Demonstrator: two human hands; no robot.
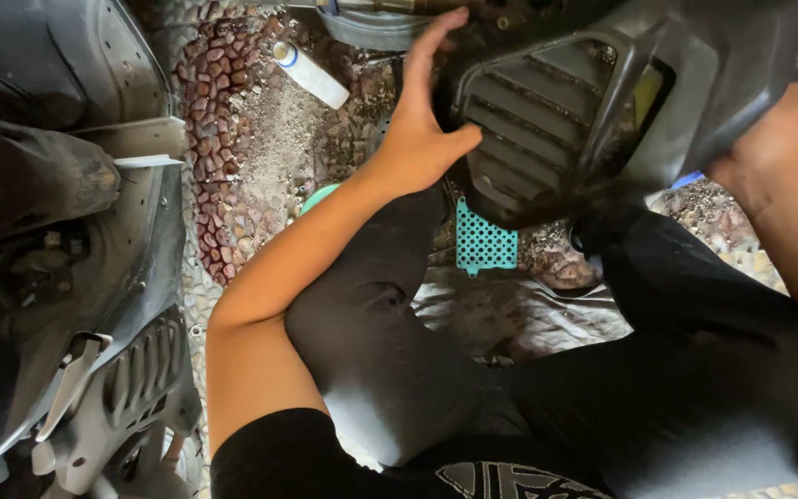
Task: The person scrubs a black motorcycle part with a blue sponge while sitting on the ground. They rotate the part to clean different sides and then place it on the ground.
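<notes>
Outdoors, crouched on pebbled ground (pixel 251 139), a person steadies a dark ribbed scooter panel (pixel 584 111): left hand (pixel 422 129) spread flat against its edge, right hand (pixel 755 152) mostly hidden behind, grip unclear. Lifting it away likely needs both hands.

Soft daylight is falling on the far gravel (pixel 279 139), bright there; near parts are sitting in shade. The dark cover (pixel 584 111) is blurring slightly, and edges are bending from wide-lens distortion.

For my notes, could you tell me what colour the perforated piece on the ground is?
Teal perforated piece, clearest in the head view.
</notes>
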